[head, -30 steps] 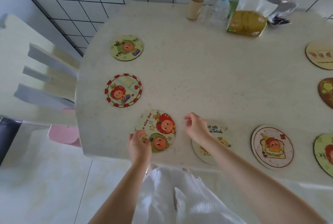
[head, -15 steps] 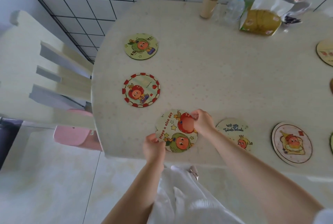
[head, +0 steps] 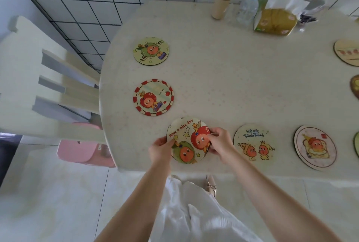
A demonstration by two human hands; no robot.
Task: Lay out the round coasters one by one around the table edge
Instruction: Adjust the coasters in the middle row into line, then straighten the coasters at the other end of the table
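A round "Have a nice day" coaster (head: 187,140) is near the table's front left edge, lifted and tilted. My left hand (head: 161,149) grips its left rim and my right hand (head: 220,144) pinches its right rim. Other round coasters lie flat along the cream table (head: 242,86): a green-character one (head: 151,51), a red-bordered one (head: 153,97), a "we are" one (head: 254,144) and a toast-picture one (head: 315,147). More coasters are cut off at the right edge (head: 347,52).
At the back of the table stand a paper cup (head: 221,6), a clear pump bottle (head: 248,7) and a yellow tissue pack (head: 275,19). A cream slatted chair (head: 48,86) with a pink seat (head: 83,146) stands left of the table. A tiled wall runs behind.
My right hand left the "we are" coaster, moved left and took the right rim of the "Have a nice day" coaster. Both hands now hold it, tilted up off the table.
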